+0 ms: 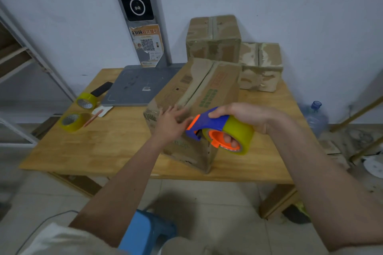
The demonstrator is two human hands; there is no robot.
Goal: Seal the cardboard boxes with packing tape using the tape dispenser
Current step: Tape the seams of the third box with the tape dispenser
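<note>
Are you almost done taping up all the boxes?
Partly. The two back boxes each show a tape strip along the top seam, so they look done. The front box is in hand: the left hand rests on it, the right hand grips the tape dispenser at its near edge. Its top seam still looks untaped.

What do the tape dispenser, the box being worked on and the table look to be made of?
Tape dispenser: apparently moulded plastic, smooth blue body with orange parts, carrying a glossy yellowish tape roll.
Front box: corrugated cardboard, matte brown, printed, scuffed at the seam.
Table: looks like wood, light, with visible grain and joined strips; solid or veneer cannot be told.
</note>
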